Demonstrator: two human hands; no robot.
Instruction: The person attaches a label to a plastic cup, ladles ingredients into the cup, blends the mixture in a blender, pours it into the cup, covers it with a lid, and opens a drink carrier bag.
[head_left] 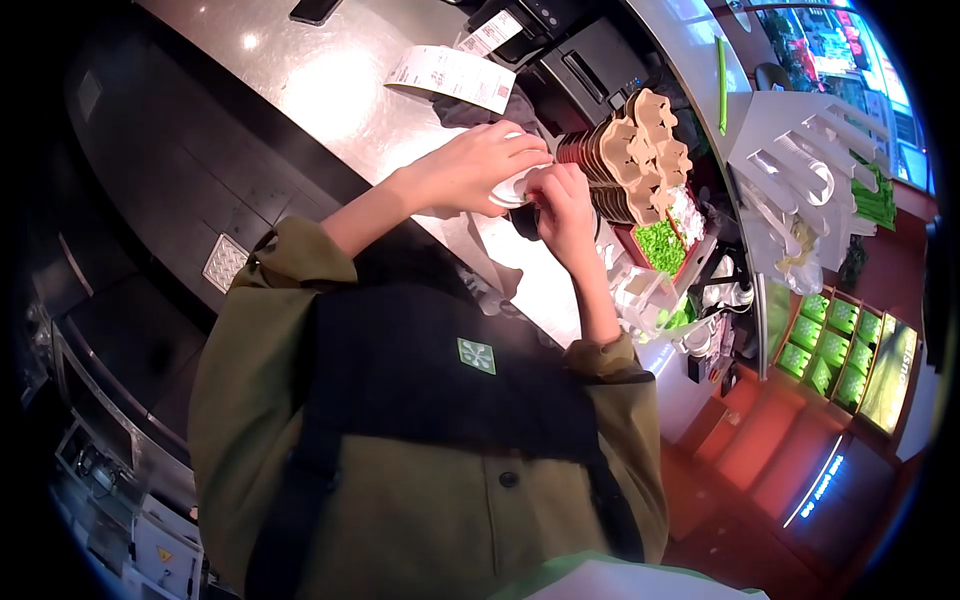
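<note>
My left hand [478, 165] curls over a white round lid [508, 192], which looks like a cup lid, with the fingers bent across its top. At the lid's right edge, my right hand [563, 203] has its fingers closed in a pinch. Both hands are close together above the metal counter [345, 75]. Something dark shows just below the lid between the hands, too covered to make out. Beyond the left hand, a printed paper slip [450, 75] lies over a dark cloth-like bundle [520, 112].
Stacked cardboard cup carriers [640, 160] stand right of the hands, beside a red box of green and white small packets [660, 246]. A clear plastic container [640, 292] sits nearer. Black printers [590, 75] line the back. A phone [315, 10] lies at the far left edge.
</note>
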